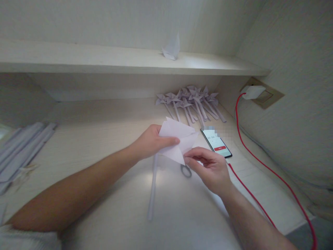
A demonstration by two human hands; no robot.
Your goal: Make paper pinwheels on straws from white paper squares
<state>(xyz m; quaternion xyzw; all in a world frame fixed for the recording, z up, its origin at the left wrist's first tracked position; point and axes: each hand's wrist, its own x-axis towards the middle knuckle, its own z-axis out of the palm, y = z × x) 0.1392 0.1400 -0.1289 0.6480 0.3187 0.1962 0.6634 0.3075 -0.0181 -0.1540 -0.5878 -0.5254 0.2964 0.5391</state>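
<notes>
A cut, partly folded sheet of white paper [177,133] is held above the table between both hands. My left hand [156,140] grips its left side, thumb laid on top and fingers underneath. With thumb and forefinger, my right hand [205,166] pinches the lower right corner of the paper. Below lies a rolled white paper stick [152,191], its upper end hidden behind the paper. One grey finger ring of what looks like scissors [186,171] shows under the right fingertips; the rest is covered.
Several paper pinwheels on sticks [192,99] are piled at the back. Right of my hands lies a phone [217,142] with a red cable [249,149] near it. Paper sticks [24,149] lie far left. A folded paper [171,48] stands on the shelf [104,59].
</notes>
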